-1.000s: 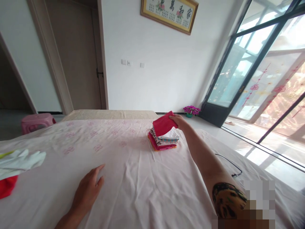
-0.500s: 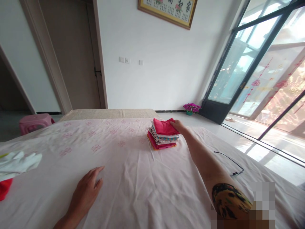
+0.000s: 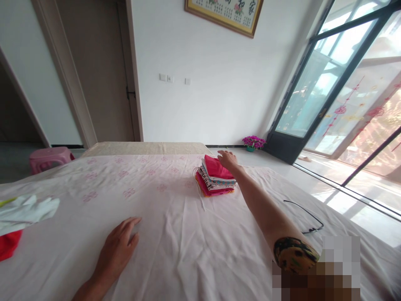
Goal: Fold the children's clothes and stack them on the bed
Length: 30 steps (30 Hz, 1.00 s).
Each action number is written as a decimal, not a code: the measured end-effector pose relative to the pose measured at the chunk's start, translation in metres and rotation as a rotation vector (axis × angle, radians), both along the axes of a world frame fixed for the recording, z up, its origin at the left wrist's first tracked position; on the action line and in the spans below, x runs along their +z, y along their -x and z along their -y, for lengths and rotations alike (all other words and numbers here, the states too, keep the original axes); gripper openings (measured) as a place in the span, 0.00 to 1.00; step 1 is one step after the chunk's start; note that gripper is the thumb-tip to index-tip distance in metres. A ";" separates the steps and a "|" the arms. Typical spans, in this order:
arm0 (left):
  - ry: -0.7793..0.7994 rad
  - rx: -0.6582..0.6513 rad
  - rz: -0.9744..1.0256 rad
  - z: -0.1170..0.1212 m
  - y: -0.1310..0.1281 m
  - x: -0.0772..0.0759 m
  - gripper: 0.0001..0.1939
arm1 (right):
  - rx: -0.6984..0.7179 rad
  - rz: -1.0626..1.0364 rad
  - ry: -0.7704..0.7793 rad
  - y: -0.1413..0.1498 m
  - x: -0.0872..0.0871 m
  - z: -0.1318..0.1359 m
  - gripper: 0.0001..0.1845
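A neat stack of folded cloths (image 3: 216, 184) stands on the pale pink-flowered cover (image 3: 163, 234), with a plain red folded cloth (image 3: 215, 167) on top and patterned ones below. Over the right back corner of that red cloth is my right hand (image 3: 228, 159), its fingers apart; whether the fingertips touch the fabric I cannot tell. My left hand (image 3: 120, 240) lies open on the cover at the lower left, fingers stretched forward and holding nothing. Farther left are a crumpled white cloth (image 3: 29, 213) and a red piece of fabric (image 3: 11, 244), both partly cut off by the frame.
A pair of glasses (image 3: 313, 217) lies beside my right forearm. Beyond the cover's far left edge stands a pink plastic stool (image 3: 52, 159). On the floor by the glass door (image 3: 326, 83) is a pot of purple flowers (image 3: 253, 142).
My right hand has let go of the red cloth's corner, and its fingers have lifted and spread. The stack keeps its place, and my left hand stays on the cover. The view has shifted slightly.
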<state>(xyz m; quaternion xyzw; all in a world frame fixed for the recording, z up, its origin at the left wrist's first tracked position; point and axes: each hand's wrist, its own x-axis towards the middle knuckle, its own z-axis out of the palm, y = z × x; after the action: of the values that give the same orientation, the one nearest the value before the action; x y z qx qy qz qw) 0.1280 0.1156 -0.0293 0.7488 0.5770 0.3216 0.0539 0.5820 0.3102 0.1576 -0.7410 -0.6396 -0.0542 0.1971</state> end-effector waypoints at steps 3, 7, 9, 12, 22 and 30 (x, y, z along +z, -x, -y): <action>-0.017 -0.004 -0.021 0.001 0.000 0.001 0.20 | 0.087 0.034 0.044 0.009 -0.006 -0.012 0.23; -0.035 -0.007 -0.033 0.001 -0.001 0.002 0.19 | 0.162 0.028 0.060 0.014 -0.018 -0.021 0.15; -0.034 -0.007 -0.038 0.000 -0.001 0.002 0.19 | 0.181 0.019 0.029 0.015 -0.019 -0.023 0.14; -0.026 -0.007 -0.045 0.000 -0.002 0.003 0.19 | 0.202 0.011 -0.055 0.015 -0.017 -0.023 0.15; -0.003 -0.015 -0.087 0.001 -0.002 0.002 0.20 | 0.223 -0.141 -0.201 0.018 -0.026 -0.007 0.17; -0.025 -0.020 -0.094 -0.001 -0.001 0.000 0.20 | -0.091 -0.208 -0.189 -0.034 -0.020 0.037 0.23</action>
<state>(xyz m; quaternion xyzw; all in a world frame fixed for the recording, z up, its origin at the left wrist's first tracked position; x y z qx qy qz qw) 0.1287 0.1166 -0.0293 0.7696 0.5671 0.2927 0.0205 0.6159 0.2736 0.1374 -0.7491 -0.5733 -0.0459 0.3286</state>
